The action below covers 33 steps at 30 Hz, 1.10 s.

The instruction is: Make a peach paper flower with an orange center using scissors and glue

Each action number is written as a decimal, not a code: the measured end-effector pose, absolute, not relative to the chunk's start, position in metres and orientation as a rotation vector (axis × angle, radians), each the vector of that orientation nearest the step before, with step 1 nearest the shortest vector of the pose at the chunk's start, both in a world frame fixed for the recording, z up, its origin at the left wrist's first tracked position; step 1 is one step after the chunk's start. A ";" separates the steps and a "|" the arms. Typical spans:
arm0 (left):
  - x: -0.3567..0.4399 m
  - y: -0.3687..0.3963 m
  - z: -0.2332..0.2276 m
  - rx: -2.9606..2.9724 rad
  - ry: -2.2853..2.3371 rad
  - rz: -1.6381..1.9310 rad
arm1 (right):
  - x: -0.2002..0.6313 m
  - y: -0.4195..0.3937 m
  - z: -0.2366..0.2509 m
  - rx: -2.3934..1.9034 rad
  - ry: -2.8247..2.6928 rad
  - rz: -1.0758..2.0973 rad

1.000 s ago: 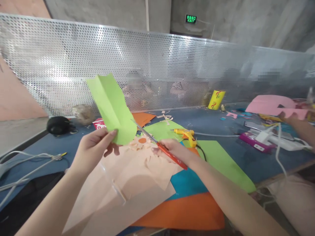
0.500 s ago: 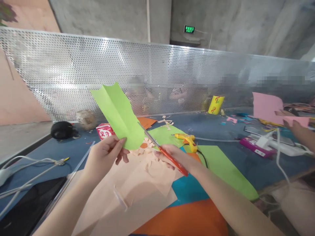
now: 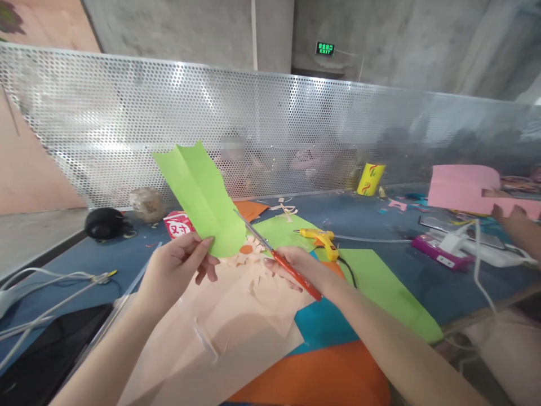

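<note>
My left hand (image 3: 183, 258) pinches the lower edge of a light green sheet of paper (image 3: 203, 197), which is creased and stands tilted up to the left. In my right hand (image 3: 296, 268) is a pair of scissors (image 3: 291, 270) with red handles. Their blades point up and left, with the tips at the paper's right edge; whether they are cutting into it I cannot tell. Below both hands lies a large pale peach sheet (image 3: 211, 316). Small peach scraps (image 3: 253, 254) and an orange disc (image 3: 245, 248) sit on its far part.
Right of the scissors lies a yellow glue gun (image 3: 316, 235) on green paper. Blue (image 3: 325, 324) and orange sheets (image 3: 321, 375) lie nearer me. A purple-and-white power strip (image 3: 442, 252), a yellow roll (image 3: 371, 179) and a black tablet-like slab (image 3: 54, 349) are around. A co-worker's hand (image 3: 513, 217) holds pink paper.
The scissors and green paper have shifted slightly left, with both hands keeping their grips. On the right, the co-worker's pink paper has changed angle.
</note>
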<state>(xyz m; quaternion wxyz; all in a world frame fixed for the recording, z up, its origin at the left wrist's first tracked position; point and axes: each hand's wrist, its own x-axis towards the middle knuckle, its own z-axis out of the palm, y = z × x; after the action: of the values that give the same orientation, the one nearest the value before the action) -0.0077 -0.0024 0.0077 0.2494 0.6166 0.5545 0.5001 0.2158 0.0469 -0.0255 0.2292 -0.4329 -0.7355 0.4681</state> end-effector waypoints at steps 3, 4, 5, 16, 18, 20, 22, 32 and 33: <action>-0.011 0.000 0.006 1.695 1.522 1.345 | 0.216 0.046 -0.023 -1.193 -2.039 1.301; -0.012 0.000 0.006 1.702 1.529 1.332 | 0.216 0.046 -0.022 -1.180 -2.045 1.320; -0.013 0.000 0.005 1.710 1.534 1.314 | 0.217 0.046 -0.022 -1.162 -2.054 1.334; -0.021 -0.001 0.007 1.754 1.541 1.201 | 0.220 0.043 -0.016 -1.199 -2.136 1.206; -0.021 -0.002 0.009 1.749 1.542 1.201 | 0.220 0.043 -0.015 -1.202 -2.135 1.211; -0.020 -0.003 0.011 1.770 1.530 1.168 | 0.220 0.044 -0.015 -1.187 -2.145 1.209; -0.022 -0.004 0.012 1.817 1.521 1.119 | 0.220 0.044 -0.014 -1.160 -2.172 1.184; -0.029 0.000 0.009 1.674 1.437 1.127 | 0.221 0.043 -0.015 -1.188 -2.178 1.184; -0.026 0.001 0.006 1.625 1.365 1.153 | 0.220 0.043 -0.016 -1.161 -2.171 1.155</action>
<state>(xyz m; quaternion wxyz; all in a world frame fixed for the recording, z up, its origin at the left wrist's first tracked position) -0.0264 0.0006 0.0065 0.3554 0.6288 0.5284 0.4461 0.2199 0.0431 -0.0162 0.2097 -0.4174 -0.7806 0.4152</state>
